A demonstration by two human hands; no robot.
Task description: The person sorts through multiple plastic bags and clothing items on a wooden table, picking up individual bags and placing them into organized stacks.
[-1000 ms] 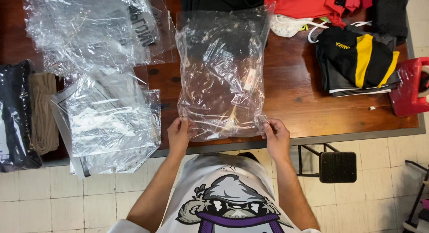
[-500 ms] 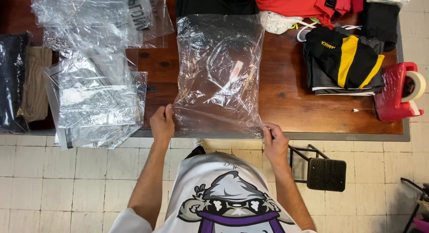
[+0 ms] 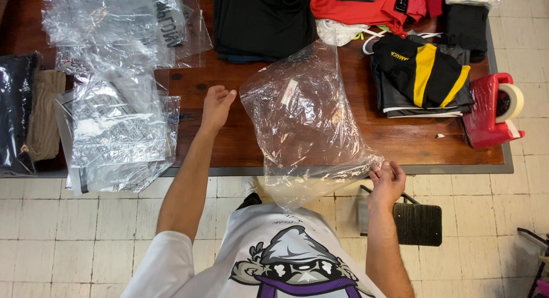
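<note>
An empty clear plastic bag (image 3: 306, 126) is lifted off the wooden table (image 3: 412, 146), puffed and tilted. My right hand (image 3: 387, 181) pinches its lower right corner just off the table's front edge. My left hand (image 3: 216, 106) hovers over the table to the left of the bag, fingers loosely apart, holding nothing. It points toward a folded black garment (image 3: 263, 21) at the back. A small white label shows inside the bag.
Piles of clear plastic bags (image 3: 114, 126) cover the table's left side, beside bagged dark and tan clothes (image 3: 26, 112). Red clothes (image 3: 366, 6), a black-and-yellow garment (image 3: 420, 75) and a red tape dispenser (image 3: 492, 109) sit at right. A black stool (image 3: 417, 224) stands below on tiled floor.
My left hand let go of the bag's edge and moved up over the table. My right hand kept its corner and the bag swung up and to the right, off the table.
</note>
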